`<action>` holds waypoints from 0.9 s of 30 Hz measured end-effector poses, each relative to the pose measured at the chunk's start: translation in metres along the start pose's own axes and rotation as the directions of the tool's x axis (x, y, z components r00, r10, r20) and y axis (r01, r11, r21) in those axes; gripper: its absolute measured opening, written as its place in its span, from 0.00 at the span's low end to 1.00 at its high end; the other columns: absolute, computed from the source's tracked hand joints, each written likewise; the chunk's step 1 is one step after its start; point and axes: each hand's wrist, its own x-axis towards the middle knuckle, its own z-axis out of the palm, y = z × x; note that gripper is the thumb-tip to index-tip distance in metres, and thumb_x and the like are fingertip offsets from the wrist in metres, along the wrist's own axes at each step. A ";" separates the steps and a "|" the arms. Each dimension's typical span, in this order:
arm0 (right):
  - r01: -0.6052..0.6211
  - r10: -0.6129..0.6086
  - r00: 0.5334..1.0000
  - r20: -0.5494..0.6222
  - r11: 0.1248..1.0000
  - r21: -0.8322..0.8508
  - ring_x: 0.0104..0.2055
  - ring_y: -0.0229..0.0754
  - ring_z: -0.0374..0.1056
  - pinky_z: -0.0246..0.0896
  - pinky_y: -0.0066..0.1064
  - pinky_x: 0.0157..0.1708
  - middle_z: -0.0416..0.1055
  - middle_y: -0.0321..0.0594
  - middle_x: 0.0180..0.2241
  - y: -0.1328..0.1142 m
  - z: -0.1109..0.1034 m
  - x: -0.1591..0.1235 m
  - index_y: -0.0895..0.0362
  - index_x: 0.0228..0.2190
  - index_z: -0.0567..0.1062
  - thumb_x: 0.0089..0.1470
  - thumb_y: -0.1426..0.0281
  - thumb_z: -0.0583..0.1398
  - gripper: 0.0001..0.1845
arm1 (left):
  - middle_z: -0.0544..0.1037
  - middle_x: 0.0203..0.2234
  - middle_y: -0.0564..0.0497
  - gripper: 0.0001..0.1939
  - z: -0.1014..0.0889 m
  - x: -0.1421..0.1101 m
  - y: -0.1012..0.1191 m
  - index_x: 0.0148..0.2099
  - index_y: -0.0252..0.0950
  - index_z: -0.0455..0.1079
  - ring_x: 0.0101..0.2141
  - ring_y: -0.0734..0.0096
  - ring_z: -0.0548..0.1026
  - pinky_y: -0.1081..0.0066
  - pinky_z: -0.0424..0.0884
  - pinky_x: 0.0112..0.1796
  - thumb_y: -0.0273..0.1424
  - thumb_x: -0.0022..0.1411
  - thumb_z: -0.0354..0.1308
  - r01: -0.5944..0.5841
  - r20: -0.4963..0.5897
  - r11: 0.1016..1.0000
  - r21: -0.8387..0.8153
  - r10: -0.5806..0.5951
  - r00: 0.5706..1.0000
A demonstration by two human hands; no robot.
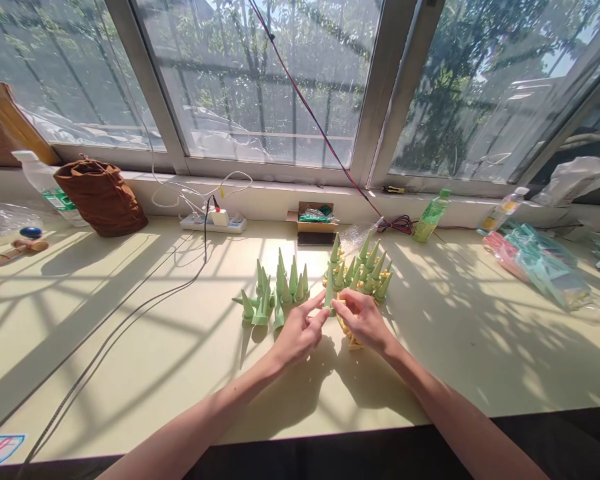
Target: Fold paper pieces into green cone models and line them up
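Over the middle of the table, my left hand (303,331) pinches a pale green cone (329,292) near its base, point upward. My right hand (366,321) closes in from the other side, its fingertips at the cone's base. Below and between the hands are small yellow pieces (353,339); whether my right hand grips any of them I cannot tell. A group of green cones (263,303) stands to the left of my hands, a few tilted or lying. Behind my right hand is another cluster of green cones (377,267) with yellow parts at their bases.
At the back lie a small open cardboard box (316,227) and a power strip (227,223) with a cable. A brown drawstring bag (103,197) stands left. To the right are a green bottle (431,217) and pink and teal plastic items (540,263).
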 end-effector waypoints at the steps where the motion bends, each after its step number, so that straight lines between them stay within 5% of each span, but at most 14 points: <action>1: 0.018 -0.018 1.000 0.008 1.000 -0.015 0.22 0.32 0.49 0.45 0.26 0.22 0.51 0.29 0.20 0.000 -0.001 0.000 0.56 0.23 0.62 0.60 0.62 0.56 0.17 | 0.63 0.11 0.60 0.37 -0.001 0.001 -0.001 0.68 0.27 0.50 0.12 0.78 0.59 0.78 0.58 0.15 0.46 0.66 0.51 0.022 0.021 0.999 -0.024 -0.021 1.000; 11: 0.248 -0.254 0.966 -0.051 0.963 -0.105 0.19 0.31 0.47 0.44 0.25 0.21 0.48 0.27 0.17 -0.007 0.000 -0.003 0.55 0.20 0.57 0.58 0.67 0.57 0.19 | 0.68 0.17 0.55 0.34 -0.010 0.004 0.011 0.66 0.32 0.57 0.16 0.75 0.68 0.77 0.64 0.17 0.46 0.65 0.54 0.058 0.255 0.973 -0.222 0.000 0.967; 19: 0.317 -0.330 0.943 -0.036 0.928 -0.197 0.19 0.29 0.47 0.45 0.24 0.20 0.49 0.26 0.17 -0.003 0.001 -0.002 0.56 0.19 0.59 0.56 0.65 0.60 0.19 | 0.71 0.19 0.54 0.34 -0.010 0.004 0.004 0.65 0.34 0.55 0.19 0.71 0.72 0.76 0.64 0.18 0.42 0.63 0.57 0.188 0.250 0.913 -0.362 -0.100 0.963; 27: 0.347 -0.356 0.934 -0.011 0.918 -0.190 0.19 0.29 0.48 0.46 0.23 0.20 0.52 0.27 0.17 0.000 0.002 -0.003 0.57 0.21 0.61 0.55 0.68 0.61 0.16 | 0.68 0.17 0.56 0.19 -0.007 0.004 0.011 0.41 0.38 0.62 0.13 0.77 0.64 0.78 0.55 0.14 0.50 0.64 0.52 0.160 0.210 0.922 -0.353 -0.088 0.974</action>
